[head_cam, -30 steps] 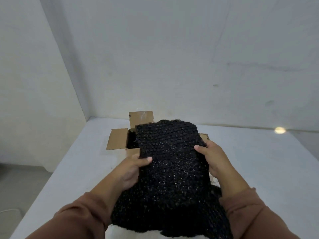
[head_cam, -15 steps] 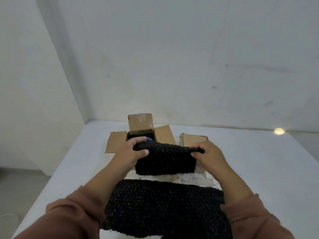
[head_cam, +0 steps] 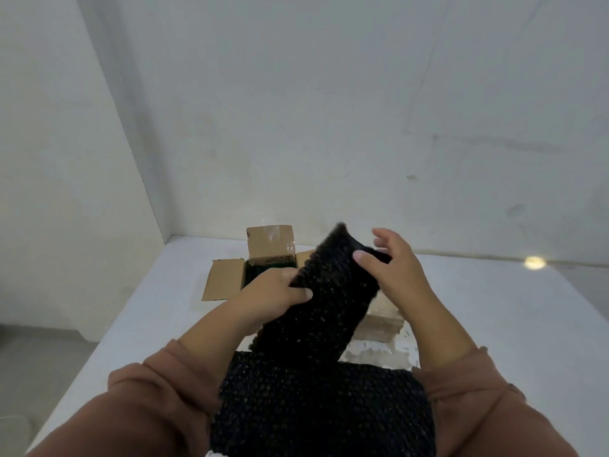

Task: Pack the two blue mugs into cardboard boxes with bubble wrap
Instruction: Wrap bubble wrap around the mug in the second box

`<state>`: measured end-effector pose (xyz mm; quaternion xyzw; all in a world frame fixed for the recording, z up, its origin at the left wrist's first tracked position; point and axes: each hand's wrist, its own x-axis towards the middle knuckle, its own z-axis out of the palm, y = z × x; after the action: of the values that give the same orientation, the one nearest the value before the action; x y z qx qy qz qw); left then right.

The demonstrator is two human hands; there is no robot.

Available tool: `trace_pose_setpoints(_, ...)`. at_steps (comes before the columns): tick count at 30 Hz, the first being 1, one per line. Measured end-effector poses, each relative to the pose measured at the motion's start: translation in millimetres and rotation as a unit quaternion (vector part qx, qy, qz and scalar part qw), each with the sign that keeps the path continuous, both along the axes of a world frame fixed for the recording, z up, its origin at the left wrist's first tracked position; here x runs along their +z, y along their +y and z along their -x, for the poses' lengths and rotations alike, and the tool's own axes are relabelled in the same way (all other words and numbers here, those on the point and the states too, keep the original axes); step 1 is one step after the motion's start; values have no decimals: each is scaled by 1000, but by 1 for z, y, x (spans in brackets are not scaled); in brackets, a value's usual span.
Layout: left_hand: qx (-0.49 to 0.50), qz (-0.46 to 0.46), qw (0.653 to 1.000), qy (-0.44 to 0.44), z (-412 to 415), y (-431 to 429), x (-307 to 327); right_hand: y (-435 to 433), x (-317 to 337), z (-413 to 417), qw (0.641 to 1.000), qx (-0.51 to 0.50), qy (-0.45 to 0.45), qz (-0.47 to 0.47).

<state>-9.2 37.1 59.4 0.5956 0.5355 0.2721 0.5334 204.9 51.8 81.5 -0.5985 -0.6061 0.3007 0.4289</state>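
A folded piece of black bubble wrap is held up, tilted, in front of me. My left hand grips its left edge. At its upper right end my right hand has the thumb pressed on the wrap and the fingers spread. Behind my left hand stands an open cardboard box with its flaps out and dark wrap inside. A second cardboard box shows below my right hand, mostly hidden. No blue mug is visible.
A larger black bubble wrap sheet lies on the white table near me, with white foam beyond it. Walls close off the far and left sides. A light spot shines at the table's far right edge.
The wrap piece was folded flat in front of the boxes half a second ago; now it is lifted and tilted, its right end raised, and my right hand's fingers have opened.
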Motion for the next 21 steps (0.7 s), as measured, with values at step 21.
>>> trace_pose_setpoints(21, 67, 225, 926, -295, 40, -14, -56, -20, -60, 16, 923, 118, 235, 279)
